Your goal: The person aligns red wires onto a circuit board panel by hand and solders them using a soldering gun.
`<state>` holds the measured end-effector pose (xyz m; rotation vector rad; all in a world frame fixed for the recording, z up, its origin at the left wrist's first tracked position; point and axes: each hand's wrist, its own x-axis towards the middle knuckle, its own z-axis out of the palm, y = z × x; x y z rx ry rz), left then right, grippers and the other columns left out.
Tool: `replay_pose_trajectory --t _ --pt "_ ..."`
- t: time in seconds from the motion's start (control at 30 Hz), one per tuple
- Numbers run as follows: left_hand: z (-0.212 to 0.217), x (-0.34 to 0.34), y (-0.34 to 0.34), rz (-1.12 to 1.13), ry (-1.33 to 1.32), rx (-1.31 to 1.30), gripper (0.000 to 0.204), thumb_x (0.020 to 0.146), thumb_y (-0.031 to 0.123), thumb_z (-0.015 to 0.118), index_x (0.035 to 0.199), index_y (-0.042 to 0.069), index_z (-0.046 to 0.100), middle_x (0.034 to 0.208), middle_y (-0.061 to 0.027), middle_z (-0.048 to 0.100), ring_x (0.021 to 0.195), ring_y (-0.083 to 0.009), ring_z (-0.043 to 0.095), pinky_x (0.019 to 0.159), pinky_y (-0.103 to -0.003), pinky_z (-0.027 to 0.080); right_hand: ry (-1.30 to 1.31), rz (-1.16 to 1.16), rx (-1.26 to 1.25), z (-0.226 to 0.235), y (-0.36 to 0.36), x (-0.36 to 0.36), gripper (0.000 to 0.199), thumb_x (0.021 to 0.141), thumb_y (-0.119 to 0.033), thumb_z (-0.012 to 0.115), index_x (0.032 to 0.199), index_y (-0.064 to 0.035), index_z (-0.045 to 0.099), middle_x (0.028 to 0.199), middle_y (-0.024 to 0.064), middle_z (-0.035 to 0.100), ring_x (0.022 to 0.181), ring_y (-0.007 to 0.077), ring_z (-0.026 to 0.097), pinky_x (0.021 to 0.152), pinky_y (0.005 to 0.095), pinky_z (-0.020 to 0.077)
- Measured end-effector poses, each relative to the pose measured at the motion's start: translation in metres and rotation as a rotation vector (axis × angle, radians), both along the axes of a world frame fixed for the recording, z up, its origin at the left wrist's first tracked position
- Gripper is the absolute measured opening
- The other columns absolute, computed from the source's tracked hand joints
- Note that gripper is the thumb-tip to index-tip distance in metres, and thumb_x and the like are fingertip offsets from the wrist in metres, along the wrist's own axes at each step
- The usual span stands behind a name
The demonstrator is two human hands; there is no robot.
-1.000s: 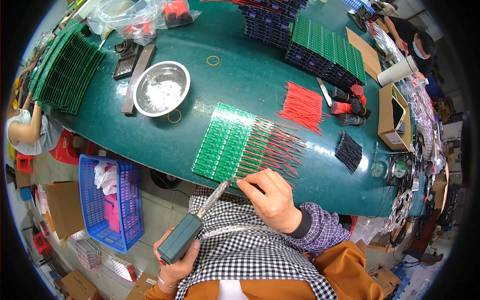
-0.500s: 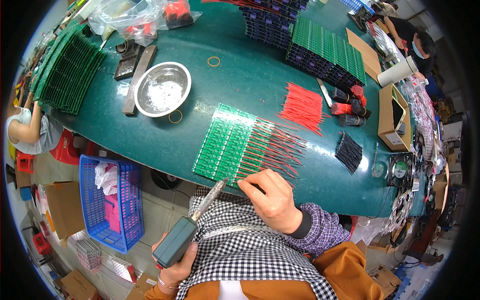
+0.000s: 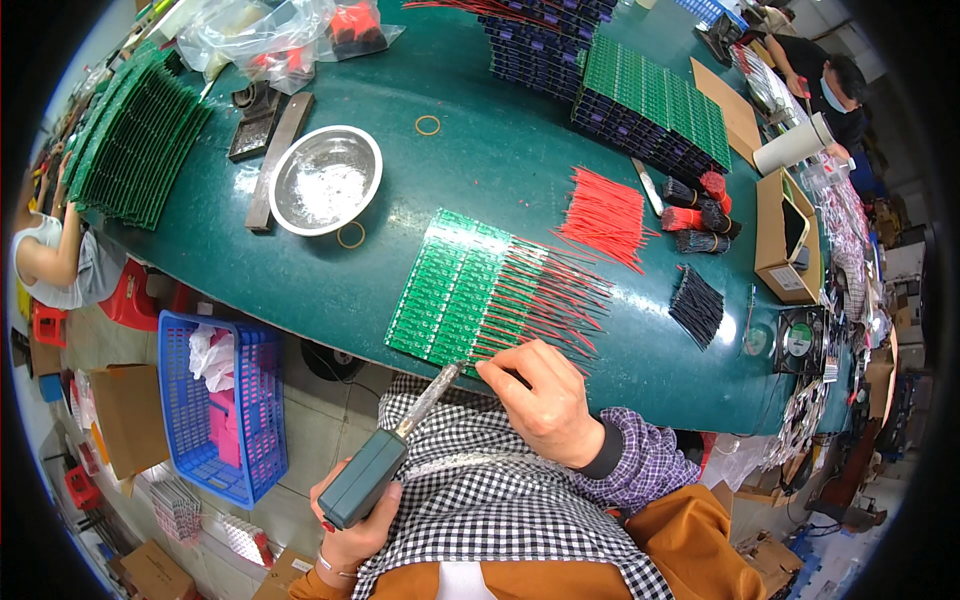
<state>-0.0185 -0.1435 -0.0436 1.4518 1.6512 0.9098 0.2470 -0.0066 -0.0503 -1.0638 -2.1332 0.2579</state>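
My left hand (image 3: 355, 525) grips a teal-handled soldering iron (image 3: 385, 455), its metal tip pointing up at the near edge of a green circuit board panel (image 3: 455, 290). Many red and black wires (image 3: 550, 295) run off the panel's right side. My right hand (image 3: 540, 400) pinches a thin wire at the panel's near right corner, close beside the iron tip. Both hands sit at the near edge of the green table (image 3: 480, 170).
A steel bowl (image 3: 325, 180), loose red wires (image 3: 605, 215), black wires (image 3: 697, 305) and stacks of green boards (image 3: 655, 100) lie on the table. More boards (image 3: 135, 135) stand far left. A blue basket (image 3: 222, 400) sits on the floor. Other people work at left (image 3: 55, 255) and top right (image 3: 830, 80).
The soldering iron has moved right, bringing its tip up to the panel's near edge beside my right hand. My right hand has barely moved.
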Motion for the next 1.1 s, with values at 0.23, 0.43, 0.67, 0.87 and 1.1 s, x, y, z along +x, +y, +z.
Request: replay_pose_trajectory --t 0.23,0.43,0.67,0.87,1.1 --pt "0.0 -0.001 -0.007 0.058 -0.044 -0.068 0.022 0.08 0.006 0.082 0.099 -0.002 0.076 0.087 -0.0159 0.072 0.068 -0.0309 0.068 0.062 -0.038 0.054 -0.003 -0.003 0.005 0.0 0.0 0.0 0.03 0.07 0.005 0.075 0.099 -0.0006 0.076 0.089 0.0075 0.068 0.077 0.0238 0.067 0.064 0.036 0.0545" --pt "-0.005 -0.004 -0.011 0.063 -0.034 -0.044 0.022 0.081 0.007 0.081 0.1 -0.003 0.075 0.088 -0.0151 0.072 0.068 -0.0306 0.068 0.062 -0.038 0.053 -0.007 -0.001 0.002 0.001 0.001 0.0 0.03 0.07 0.004 0.075 0.099 -0.0007 0.076 0.09 0.0076 0.068 0.077 0.0239 0.067 0.064 0.0359 0.0551" --pt "-0.007 -0.003 -0.013 0.119 -0.039 -0.09 0.023 0.081 0.01 0.083 0.101 0.0 0.076 0.09 -0.0145 0.073 0.077 -0.0306 0.069 0.07 -0.041 0.055 -0.042 0.029 -0.015 -0.002 -0.002 0.003 0.033 0.072 -0.003 0.072 0.105 0.0007 0.072 0.099 0.0095 0.067 0.086 0.025 0.066 0.072 0.0364 0.0549" --pt "0.008 -0.029 0.004 0.234 0.021 0.115 0.026 0.093 0.009 0.076 0.118 0.001 0.074 0.125 -0.0186 0.069 0.111 -0.0325 0.066 0.091 -0.044 0.054 -0.052 0.017 -0.014 -0.002 -0.004 0.003 0.033 0.072 -0.003 0.072 0.105 0.0006 0.073 0.099 0.0096 0.067 0.086 0.0252 0.066 0.073 0.0365 0.0549" --pt "0.053 -0.024 0.092 0.52 -0.09 0.861 0.025 0.1 0.0 0.058 0.123 -0.01 0.06 0.11 -0.0143 0.066 0.064 -0.0092 0.046 0.061 -0.022 0.037 -0.056 0.018 -0.014 -0.001 -0.004 0.004 0.034 0.072 -0.003 0.072 0.106 0.0007 0.073 0.1 0.0098 0.067 0.088 0.0255 0.065 0.074 0.0365 0.0545"
